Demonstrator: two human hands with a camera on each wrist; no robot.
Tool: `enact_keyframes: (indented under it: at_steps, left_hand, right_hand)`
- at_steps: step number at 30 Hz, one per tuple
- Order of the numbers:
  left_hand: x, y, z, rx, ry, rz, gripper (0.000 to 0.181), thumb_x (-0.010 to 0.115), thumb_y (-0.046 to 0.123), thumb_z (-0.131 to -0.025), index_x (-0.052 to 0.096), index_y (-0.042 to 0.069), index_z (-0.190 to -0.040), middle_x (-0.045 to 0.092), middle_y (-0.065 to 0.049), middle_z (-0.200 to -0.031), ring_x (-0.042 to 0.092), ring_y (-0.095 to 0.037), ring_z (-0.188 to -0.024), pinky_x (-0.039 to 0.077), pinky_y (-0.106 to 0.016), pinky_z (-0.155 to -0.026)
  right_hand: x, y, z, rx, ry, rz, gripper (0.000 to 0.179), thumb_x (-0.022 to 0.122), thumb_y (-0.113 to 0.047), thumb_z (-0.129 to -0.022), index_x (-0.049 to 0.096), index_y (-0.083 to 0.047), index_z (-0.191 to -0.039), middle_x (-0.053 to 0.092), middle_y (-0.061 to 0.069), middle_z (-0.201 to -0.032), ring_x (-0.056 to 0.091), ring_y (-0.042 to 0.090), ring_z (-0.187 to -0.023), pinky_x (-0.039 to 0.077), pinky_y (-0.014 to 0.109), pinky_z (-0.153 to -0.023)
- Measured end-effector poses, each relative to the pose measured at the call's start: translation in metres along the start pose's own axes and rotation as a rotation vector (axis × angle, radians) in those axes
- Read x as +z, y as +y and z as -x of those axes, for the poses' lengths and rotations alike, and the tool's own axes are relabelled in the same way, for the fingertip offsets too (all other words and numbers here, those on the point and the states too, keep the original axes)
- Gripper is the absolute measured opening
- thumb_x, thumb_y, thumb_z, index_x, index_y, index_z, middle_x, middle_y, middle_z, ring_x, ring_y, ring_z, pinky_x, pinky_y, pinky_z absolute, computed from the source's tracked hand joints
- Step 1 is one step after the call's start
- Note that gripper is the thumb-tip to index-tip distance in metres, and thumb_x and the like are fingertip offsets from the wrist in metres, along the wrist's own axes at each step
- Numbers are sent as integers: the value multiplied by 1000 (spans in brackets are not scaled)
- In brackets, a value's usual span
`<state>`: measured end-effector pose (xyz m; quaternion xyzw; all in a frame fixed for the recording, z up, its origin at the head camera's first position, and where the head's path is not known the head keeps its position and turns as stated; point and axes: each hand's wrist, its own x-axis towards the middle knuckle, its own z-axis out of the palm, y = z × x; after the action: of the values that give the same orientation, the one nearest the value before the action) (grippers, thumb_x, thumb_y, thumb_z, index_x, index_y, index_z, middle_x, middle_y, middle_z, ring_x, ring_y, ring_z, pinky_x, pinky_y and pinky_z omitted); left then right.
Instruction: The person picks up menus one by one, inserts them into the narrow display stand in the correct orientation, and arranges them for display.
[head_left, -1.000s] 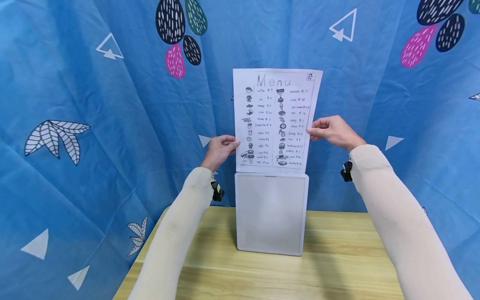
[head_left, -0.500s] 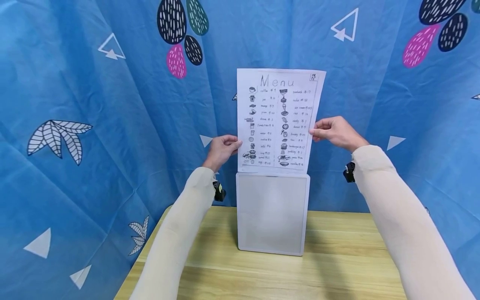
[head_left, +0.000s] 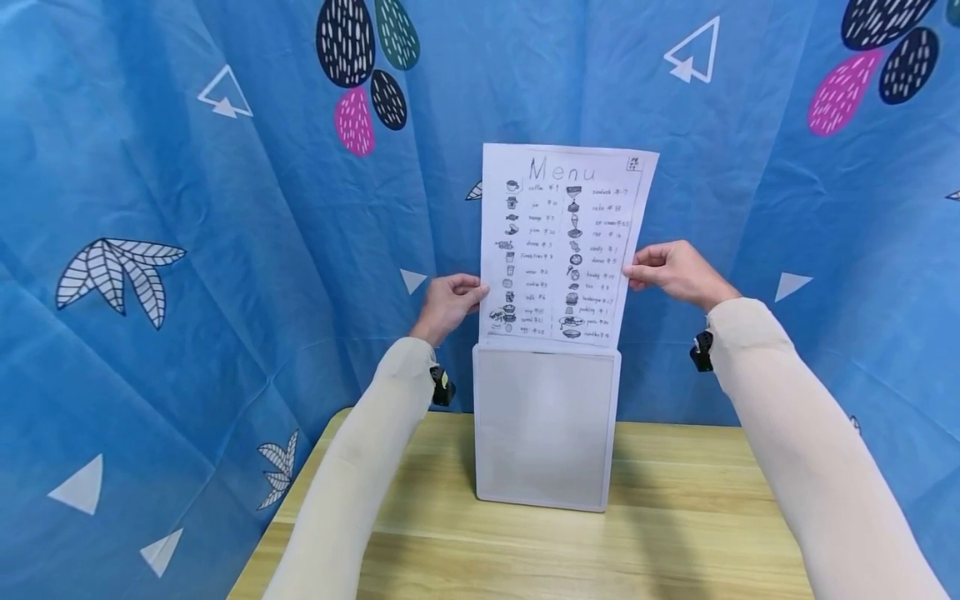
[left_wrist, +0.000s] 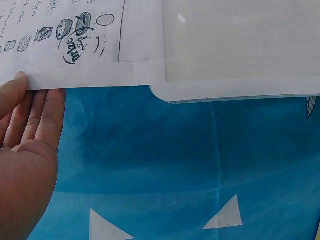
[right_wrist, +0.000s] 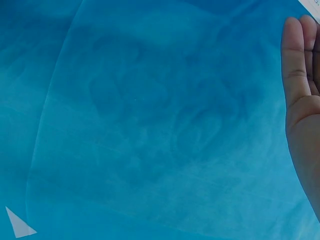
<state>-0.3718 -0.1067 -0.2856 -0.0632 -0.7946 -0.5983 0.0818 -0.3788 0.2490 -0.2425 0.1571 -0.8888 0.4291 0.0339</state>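
A white paper menu point(head_left: 558, 250), hand-drawn with food pictures and prices under the heading "Menu", is held upright in the head view. My left hand point(head_left: 447, 307) pinches its left edge between thumb and fingers; the left wrist view shows the thumb in front of the sheet and the fingers behind. On the opposite edge, my right hand point(head_left: 681, 272) pinches the paper. Below stands an upright white-framed board point(head_left: 545, 429) with a plain grey face. The sheet's bottom edge is at the board's top rim, and its lower corner meets the frame in the left wrist view.
The board stands on a light wooden table point(head_left: 697, 500). Behind and to the left hangs a blue patterned curtain point(head_left: 255, 192), close to the table's back edge. A small black wrist camera point(head_left: 702, 352) sits at the right sleeve.
Both hands have shifted slightly right with the menu, then lowered it a little, so its top edge sits lower. The board stays in place.
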Motion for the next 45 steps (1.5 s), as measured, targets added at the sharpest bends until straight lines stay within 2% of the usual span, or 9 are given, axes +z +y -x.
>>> enact_keyframes:
  at_steps: [14,25,33,45]
  left_hand:
    - [-2,-10,3,-45,-1,-21,25,68,22,-96,70,7,-116,73,-8,-111,69,-24,-107,52,-39,-99]
    - [-1,-16,7,-40,-1,-24,26,69,21,-96,70,6,-118,73,-9,-111,70,-25,-105,53,-39,-98]
    - [-5,-15,4,-32,5,6,25,69,19,-96,70,5,-117,72,-10,-112,69,-25,-107,54,-36,-95]
    - [-7,-12,5,-32,12,-1,25,69,18,-96,70,5,-117,72,-11,-112,69,-25,-106,55,-35,-94]
  right_hand:
    - [4,-5,1,-6,10,5,39,67,-32,-97,70,1,-117,72,15,-110,66,31,-100,41,57,-106]
    - [8,-3,3,-9,-5,4,37,66,-30,-98,69,1,-117,72,15,-112,65,31,-101,42,57,-104]
    - [11,-4,3,-10,-6,2,36,66,-29,-98,70,1,-117,72,16,-113,65,31,-101,42,57,-104]
    - [17,4,4,-15,-25,11,36,65,-30,-98,70,0,-117,72,16,-113,64,32,-102,44,57,-101]
